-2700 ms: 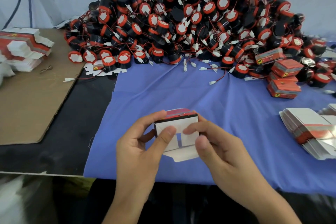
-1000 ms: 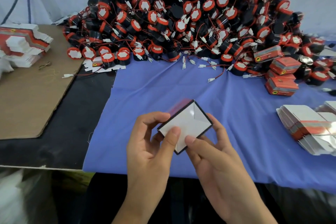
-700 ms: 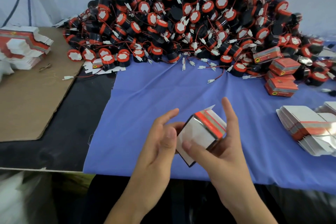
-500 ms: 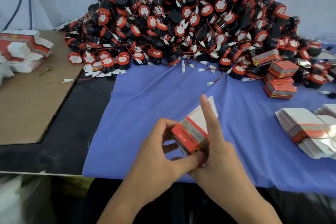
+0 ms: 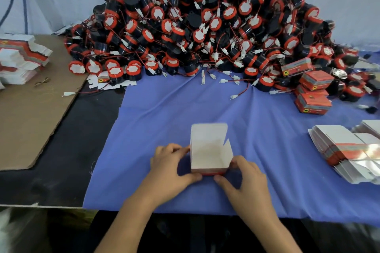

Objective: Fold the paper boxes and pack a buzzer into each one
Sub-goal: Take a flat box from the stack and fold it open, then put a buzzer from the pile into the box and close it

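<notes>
Standing open-topped, paper box (image 5: 207, 150) sits grasped between left hand (image 5: 170, 168) and right hand (image 5: 246, 181).

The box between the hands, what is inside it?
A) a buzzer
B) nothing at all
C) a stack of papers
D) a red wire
B: the box, with its lid flap up, shows only its bare white inside; the buzzers lie in the pile behind it.

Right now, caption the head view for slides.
Left hand and right hand hold an open white paper box on blue cloth, facing piled black-and-red buzzers.
</notes>
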The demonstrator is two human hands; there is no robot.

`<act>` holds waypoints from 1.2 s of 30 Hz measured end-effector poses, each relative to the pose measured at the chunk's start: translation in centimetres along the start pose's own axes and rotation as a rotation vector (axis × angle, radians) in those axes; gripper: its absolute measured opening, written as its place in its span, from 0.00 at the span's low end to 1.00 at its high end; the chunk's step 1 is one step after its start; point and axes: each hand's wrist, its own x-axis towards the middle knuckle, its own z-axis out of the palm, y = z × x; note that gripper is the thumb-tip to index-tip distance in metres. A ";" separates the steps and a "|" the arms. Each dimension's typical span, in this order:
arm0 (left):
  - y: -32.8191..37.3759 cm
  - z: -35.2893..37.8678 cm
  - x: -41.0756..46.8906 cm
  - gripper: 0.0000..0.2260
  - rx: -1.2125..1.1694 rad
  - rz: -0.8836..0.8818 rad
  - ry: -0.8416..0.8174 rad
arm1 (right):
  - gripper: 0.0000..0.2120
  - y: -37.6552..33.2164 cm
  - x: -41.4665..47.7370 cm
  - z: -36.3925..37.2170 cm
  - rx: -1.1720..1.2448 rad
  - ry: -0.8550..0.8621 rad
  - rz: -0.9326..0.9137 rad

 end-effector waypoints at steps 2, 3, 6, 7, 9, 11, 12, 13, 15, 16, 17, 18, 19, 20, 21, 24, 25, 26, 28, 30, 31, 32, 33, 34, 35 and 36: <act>-0.9 0.3 0.0 0.29 -0.059 0.003 -0.057 | 0.19 0.3 -0.3 -0.1 -0.005 -0.057 0.026; -1.3 0.2 0.0 0.32 -0.090 0.007 -0.086 | 0.19 0.6 -0.2 -0.6 0.017 -0.110 0.032; -2.6 -1.0 -0.1 0.45 -0.247 -0.032 -0.151 | 0.24 2.0 0.7 -2.9 0.180 -0.308 0.094; -2.9 -1.6 -0.2 0.45 -0.351 -0.052 -0.149 | 0.23 2.4 1.3 -3.9 0.303 -0.345 0.149; -3.3 -2.6 0.2 0.37 -0.623 -0.070 -0.117 | 0.18 2.8 3.2 -5.2 0.549 -0.351 0.244; -3.2 -3.4 1.4 0.27 -0.884 -0.073 -0.045 | 0.15 2.9 5.7 -5.0 0.679 -0.279 0.282; -3.0 -3.6 2.4 0.23 -0.985 -0.080 0.008 | 0.14 2.8 7.3 -4.3 0.714 -0.248 0.299; -2.7 -3.6 3.7 0.20 -1.069 -0.093 0.063 | 0.15 2.6 8.9 -3.5 0.742 -0.232 0.312; -1.9 -3.5 6.8 0.16 -1.181 -0.134 0.151 | 0.16 2.0 12.4 -1.2 0.768 -0.247 0.322; -1.4 -3.3 8.6 0.15 -1.205 -0.155 0.177 | 0.16 1.5 14.3 0.1 0.776 -0.264 0.324; -1.0 -3.1 10.5 0.14 -1.206 -0.174 0.194 | 0.17 1.1 16.3 1.3 0.794 -0.277 0.327; -0.7 -3.0 12.4 0.15 -1.196 -0.190 0.207 | 0.18 0.5 18.3 2.6 0.822 -0.281 0.336; -0.5 -2.8 14.4 0.16 -1.180 -0.203 0.217 | 0.20 0.0 20.3 3.8 0.851 -0.278 0.348; -0.3 -2.6 16.4 0.16 -1.162 -0.218 0.227 | 0.21 -0.4 22.3 4.9 0.863 -0.271 0.353; -0.1 -2.4 18.4 0.17 -1.139 -0.240 0.236 | 0.23 -0.9 24.3 5.9 0.857 -0.259 0.351; -0.2 -2.3 24.8 0.20 -1.072 -0.297 0.249 | 0.22 -1.9 30.7 7.9 0.849 -0.136 0.361; -0.2 -2.5 26.8 0.20 -1.060 -0.309 0.251 | 0.21 -2.2 32.6 8.6 0.858 -0.085 0.378; -0.2 -2.7 28.8 0.21 -1.053 -0.307 0.241 | 0.21 -2.3 34.3 9.2 0.856 -0.045 0.389; -0.1 -3.3 32.1 0.24 -1.035 -0.306 0.199 | 0.21 -1.9 36.8 10.5 0.815 0.010 0.376; 0.0 -4.0 34.7 0.26 -1.022 -0.329 0.194 | 0.19 -1.2 38.1 11.9 0.745 0.080 0.332; -0.1 -4.2 35.6 0.26 -1.018 -0.348 0.212 | 0.17 -1.0 38.4 12.4 0.713 0.124 0.310; -0.1 -4.4 36.3 0.24 -1.010 -0.359 0.235 | 0.14 -0.8 38.7 12.8 0.685 0.164 0.286; -0.2 -4.6 36.9 0.22 -0.995 -0.373 0.258 | 0.11 -0.6 38.8 13.2 0.657 0.194 0.261; -0.2 -4.7 37.1 0.19 -0.983 -0.388 0.274 | 0.09 -0.5 38.8 13.5 0.638 0.215 0.236; -0.1 -4.7 37.0 0.14 -0.995 -0.404 0.287 | 0.09 -0.3 38.8 13.6 0.638 0.225 0.215; -0.1 -4.6 36.7 0.10 -1.036 -0.413 0.307 | 0.11 -0.2 38.6 13.7 0.656 0.227 0.203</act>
